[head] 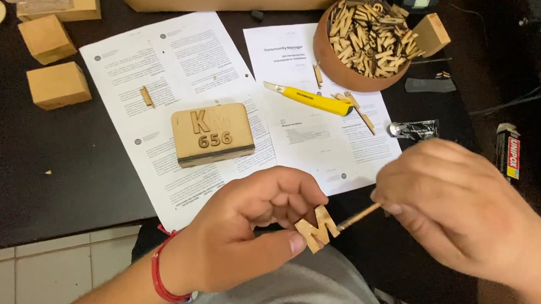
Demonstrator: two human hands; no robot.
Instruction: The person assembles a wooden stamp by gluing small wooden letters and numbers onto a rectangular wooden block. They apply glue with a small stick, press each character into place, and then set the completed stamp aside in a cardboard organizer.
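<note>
Left hand [243,234] pinches a wooden letter M [318,228] at frame 6 o'clock, above the lap. Right hand [461,218] pinches a thin wooden stick [359,216], tip touching the M. Engraved wooden block [212,133] on papers [157,69] at 12 o'clock of the left hand; yellow utility knife [308,98] and bowl of wooden letters [367,40] at 1 o'clock on the tabletop [6,184].

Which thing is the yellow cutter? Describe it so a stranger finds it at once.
Start at the round brown bowl heaped with wooden letters, at the table's far right. Just left of it, on the white printed sheet, lies the yellow utility knife, angled with its metal tip toward the upper left. It is the only bright yellow thing among pale wooden pieces.
</note>
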